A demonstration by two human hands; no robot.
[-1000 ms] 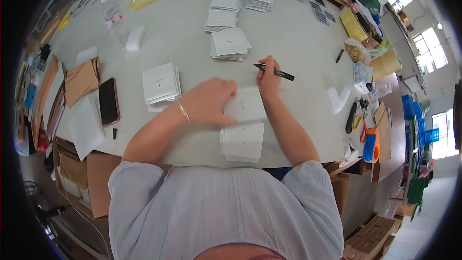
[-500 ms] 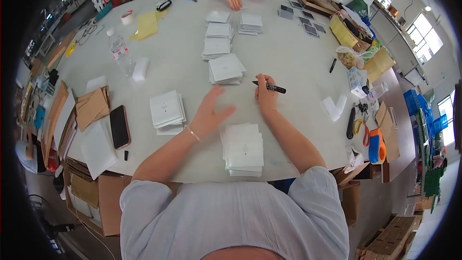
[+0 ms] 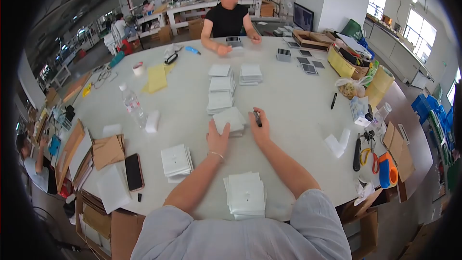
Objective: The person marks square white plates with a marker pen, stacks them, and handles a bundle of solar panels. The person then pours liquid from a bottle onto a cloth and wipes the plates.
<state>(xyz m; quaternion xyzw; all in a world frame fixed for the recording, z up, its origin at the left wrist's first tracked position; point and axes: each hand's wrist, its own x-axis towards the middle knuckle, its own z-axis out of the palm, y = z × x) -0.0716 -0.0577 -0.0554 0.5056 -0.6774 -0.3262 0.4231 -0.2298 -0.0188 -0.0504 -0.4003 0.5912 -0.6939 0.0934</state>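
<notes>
A stack of square white paper sleeves (image 3: 232,117) lies in front of me at the near end of a row of similar stacks (image 3: 220,100). My left hand (image 3: 218,139) is at its near left corner, thumb and fingers apart and touching the stack. Just right of the same stack, my right hand (image 3: 261,132) is closed around a black marker (image 3: 258,119). Another stack of sleeves (image 3: 176,161), with a small dark mark on top, lies left of my left forearm. Close to my body sits one more marked stack (image 3: 245,195).
A co-worker (image 3: 230,21) stands across the table, hands near dark-faced panels (image 3: 234,41). On the left are a water bottle (image 3: 132,106), a phone (image 3: 134,172) and cardboard pieces (image 3: 109,151). Scissors (image 3: 375,161), an orange-and-blue tape dispenser (image 3: 388,169) and a second marker (image 3: 333,100) lie right.
My view has tilted up, bringing the co-worker's upper body into sight. My left hand has moved forward onto the near stack. My right hand still holds the marker, now turned more upright.
</notes>
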